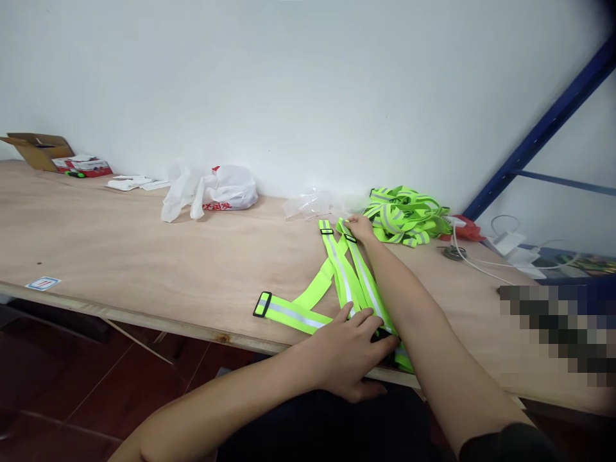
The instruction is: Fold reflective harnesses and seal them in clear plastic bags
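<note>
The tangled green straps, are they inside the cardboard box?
No, the tangled green straps lie on the wooden table, well away from the cardboard box.

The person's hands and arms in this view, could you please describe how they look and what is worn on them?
The left hand and right hand wear no gloves, and no watch or bracelet shows. A dark sleeve ends near the right elbow, leaving the forearm bare; the left sleeve is out of view.

Room evenly lit, fairly bright; bench [144, 256] top pale, floor [115, 372] below its front edge dim. Reflective strips glare white. Wide-lens bend. Pixelated patch beyond right forearm [433, 327].
</note>
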`<state>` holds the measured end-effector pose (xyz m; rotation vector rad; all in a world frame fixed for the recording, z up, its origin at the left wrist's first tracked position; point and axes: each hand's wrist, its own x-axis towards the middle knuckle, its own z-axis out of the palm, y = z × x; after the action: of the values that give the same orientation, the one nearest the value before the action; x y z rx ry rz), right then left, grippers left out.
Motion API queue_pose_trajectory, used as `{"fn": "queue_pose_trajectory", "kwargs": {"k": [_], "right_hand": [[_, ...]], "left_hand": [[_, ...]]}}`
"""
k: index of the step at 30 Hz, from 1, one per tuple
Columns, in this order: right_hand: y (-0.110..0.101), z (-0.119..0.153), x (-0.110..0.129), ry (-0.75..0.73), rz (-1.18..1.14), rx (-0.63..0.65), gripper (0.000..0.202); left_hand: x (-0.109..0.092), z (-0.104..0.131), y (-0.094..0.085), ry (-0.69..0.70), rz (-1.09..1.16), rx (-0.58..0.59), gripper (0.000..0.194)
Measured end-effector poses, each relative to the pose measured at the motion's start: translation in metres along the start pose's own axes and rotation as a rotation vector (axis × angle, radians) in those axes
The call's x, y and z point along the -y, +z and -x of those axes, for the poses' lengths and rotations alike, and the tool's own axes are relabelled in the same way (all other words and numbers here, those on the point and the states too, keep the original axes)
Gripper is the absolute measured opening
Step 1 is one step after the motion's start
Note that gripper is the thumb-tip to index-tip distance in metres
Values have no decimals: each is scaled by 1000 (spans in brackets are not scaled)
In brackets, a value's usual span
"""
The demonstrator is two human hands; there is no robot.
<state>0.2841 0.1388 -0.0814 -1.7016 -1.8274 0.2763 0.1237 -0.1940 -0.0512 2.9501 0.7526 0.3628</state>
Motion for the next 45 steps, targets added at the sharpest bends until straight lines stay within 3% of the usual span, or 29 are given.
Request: {"fn": "queue_pose_trajectory", "kwargs": {"k": [8,13,16,20,24,28,31,34,38,45], "right_hand": [[-2,10,1,-21,179,82,23],[-15,27,16,-147,302,87,38],[-36,36,28,-194,338,120,40],[-92,52,39,-276,333,221,35],[-157,112,39,-419,219,333,34],[-189,221,28,-420,173,381,39],[-191,290,14,-399,237,406,45],[-190,327,0,-444,247,348,47],[-189,346,-13,-465,297,256,46],[-165,360,-38,-491,451,69,61]], "left_hand": [[5,9,-6,19,10,5,67],[2,11,-9,-6,-21,2,67],[0,10,-7,-41,-20,12,70],[-3,7,-1,-129,-1,44,75],[-6,3,4,-196,-38,24,56],[-8,3,9,-222,-79,-43,50],[-8,3,12,-261,-93,-69,50],[-8,3,14,-267,-101,-67,50],[-6,2,16,-268,-107,-70,49],[-1,-3,29,-278,-167,-134,49]]}}
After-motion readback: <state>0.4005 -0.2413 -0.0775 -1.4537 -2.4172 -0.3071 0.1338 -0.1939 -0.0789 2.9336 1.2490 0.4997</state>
